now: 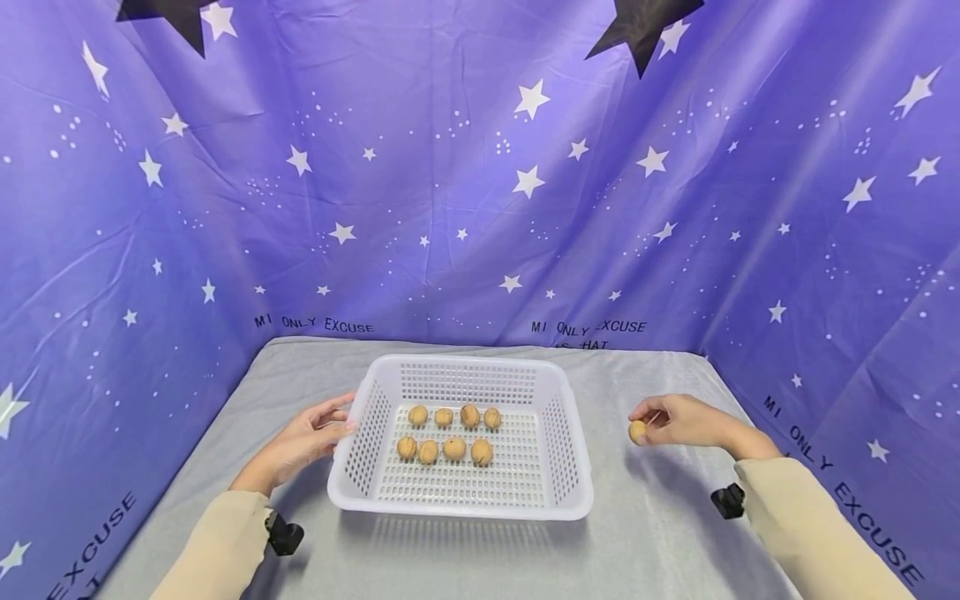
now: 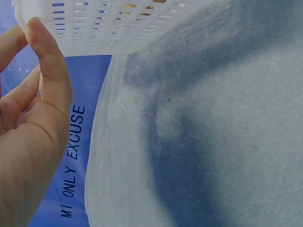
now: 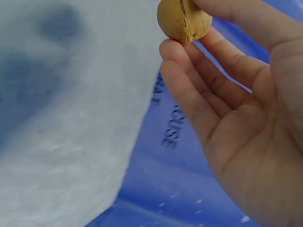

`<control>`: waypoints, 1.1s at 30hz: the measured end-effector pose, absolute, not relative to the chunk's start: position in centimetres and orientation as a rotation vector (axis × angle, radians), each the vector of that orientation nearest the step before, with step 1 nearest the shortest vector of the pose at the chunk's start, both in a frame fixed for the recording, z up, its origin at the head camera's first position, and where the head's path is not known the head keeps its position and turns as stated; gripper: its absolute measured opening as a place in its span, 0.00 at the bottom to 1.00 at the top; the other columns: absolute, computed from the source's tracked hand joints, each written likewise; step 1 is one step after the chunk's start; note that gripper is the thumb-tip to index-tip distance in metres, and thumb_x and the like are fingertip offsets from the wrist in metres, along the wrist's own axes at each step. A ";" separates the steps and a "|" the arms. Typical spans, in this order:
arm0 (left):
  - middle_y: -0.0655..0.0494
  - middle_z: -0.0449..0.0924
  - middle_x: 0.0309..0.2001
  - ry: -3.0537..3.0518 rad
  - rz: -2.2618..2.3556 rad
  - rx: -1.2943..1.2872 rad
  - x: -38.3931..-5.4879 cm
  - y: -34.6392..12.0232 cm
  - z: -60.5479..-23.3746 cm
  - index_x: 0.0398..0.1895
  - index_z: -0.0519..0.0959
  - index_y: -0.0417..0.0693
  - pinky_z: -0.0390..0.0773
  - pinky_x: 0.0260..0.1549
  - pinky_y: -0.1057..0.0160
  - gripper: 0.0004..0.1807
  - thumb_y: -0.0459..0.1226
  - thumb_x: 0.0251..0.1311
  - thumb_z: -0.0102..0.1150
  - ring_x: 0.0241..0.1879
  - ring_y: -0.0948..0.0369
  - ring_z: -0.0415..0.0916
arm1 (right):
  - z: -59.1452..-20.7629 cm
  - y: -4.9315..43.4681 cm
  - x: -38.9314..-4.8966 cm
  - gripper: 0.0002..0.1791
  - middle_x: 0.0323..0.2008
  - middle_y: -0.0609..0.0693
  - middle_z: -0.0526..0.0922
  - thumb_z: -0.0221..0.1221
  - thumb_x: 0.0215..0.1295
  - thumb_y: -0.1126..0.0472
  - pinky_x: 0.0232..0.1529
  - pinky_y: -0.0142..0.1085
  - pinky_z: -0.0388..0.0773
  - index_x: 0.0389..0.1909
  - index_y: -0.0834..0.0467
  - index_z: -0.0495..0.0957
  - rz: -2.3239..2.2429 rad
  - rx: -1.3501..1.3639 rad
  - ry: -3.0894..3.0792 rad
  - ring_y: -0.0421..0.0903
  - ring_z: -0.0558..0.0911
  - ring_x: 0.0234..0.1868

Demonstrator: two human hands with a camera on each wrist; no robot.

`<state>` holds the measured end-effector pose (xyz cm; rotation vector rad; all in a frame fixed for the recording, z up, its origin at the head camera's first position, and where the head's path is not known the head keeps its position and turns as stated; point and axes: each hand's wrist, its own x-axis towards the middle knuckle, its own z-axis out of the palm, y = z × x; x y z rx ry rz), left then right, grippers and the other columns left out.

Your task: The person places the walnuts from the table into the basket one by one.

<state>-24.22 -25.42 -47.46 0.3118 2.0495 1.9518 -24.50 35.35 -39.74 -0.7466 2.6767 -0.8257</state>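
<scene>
A white plastic basket with perforated walls stands in the middle of the grey cloth. Several walnuts lie on its floor in two rows. My left hand holds the basket's left rim, thumb and fingertips right at the edge; the left wrist view shows the thumb bent against the white plastic. Well to the right of the basket, my right hand pinches a single walnut between thumb and fingertips. That walnut is held above the cloth, its seam showing in the right wrist view.
Grey cloth covers the table around the basket. Purple-blue curtains printed with stars and lettering enclose the back and both sides. Black wrist cameras sit at both beige sleeves.
</scene>
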 end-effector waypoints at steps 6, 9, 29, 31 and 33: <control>0.30 0.67 0.61 2.040 1.952 0.313 -24.3 -25.4 -47.5 0.79 0.52 0.40 0.82 0.48 0.54 0.39 0.32 0.69 0.59 0.51 0.50 0.79 | -37.7 33.4 -25.0 0.20 0.42 0.47 0.86 0.70 0.60 0.55 0.44 0.36 0.82 0.49 0.61 0.83 -0.766 -0.794 2.701 0.47 0.84 0.43; 0.30 0.67 0.61 2.041 1.950 0.316 -24.3 -25.4 -47.6 0.79 0.52 0.39 0.82 0.48 0.54 0.39 0.32 0.69 0.59 0.51 0.50 0.79 | -37.0 32.2 -25.3 0.19 0.42 0.47 0.85 0.70 0.60 0.55 0.44 0.36 0.82 0.49 0.60 0.83 -0.752 -0.817 2.693 0.46 0.84 0.43; 0.31 0.67 0.61 2.051 1.943 0.301 -24.4 -25.4 -47.5 0.79 0.52 0.40 0.82 0.48 0.55 0.39 0.33 0.69 0.60 0.49 0.54 0.79 | -35.2 21.0 -29.0 0.15 0.39 0.42 0.84 0.71 0.56 0.58 0.47 0.39 0.80 0.44 0.54 0.83 -0.597 -0.873 2.550 0.40 0.82 0.42; 0.31 0.67 0.61 2.054 1.940 0.301 -24.3 -25.4 -47.5 0.79 0.52 0.41 0.82 0.48 0.55 0.39 0.34 0.69 0.60 0.49 0.54 0.79 | -35.5 19.8 -29.2 0.14 0.39 0.42 0.84 0.71 0.56 0.57 0.49 0.39 0.79 0.44 0.53 0.83 -0.561 -0.865 2.536 0.40 0.82 0.42; 0.31 0.67 0.61 2.057 1.935 0.306 -24.3 -25.4 -47.5 0.79 0.52 0.41 0.82 0.48 0.55 0.39 0.34 0.70 0.60 0.50 0.53 0.79 | -35.8 18.8 -29.4 0.15 0.39 0.41 0.84 0.72 0.56 0.57 0.50 0.39 0.78 0.44 0.52 0.82 -0.544 -0.858 2.519 0.40 0.81 0.43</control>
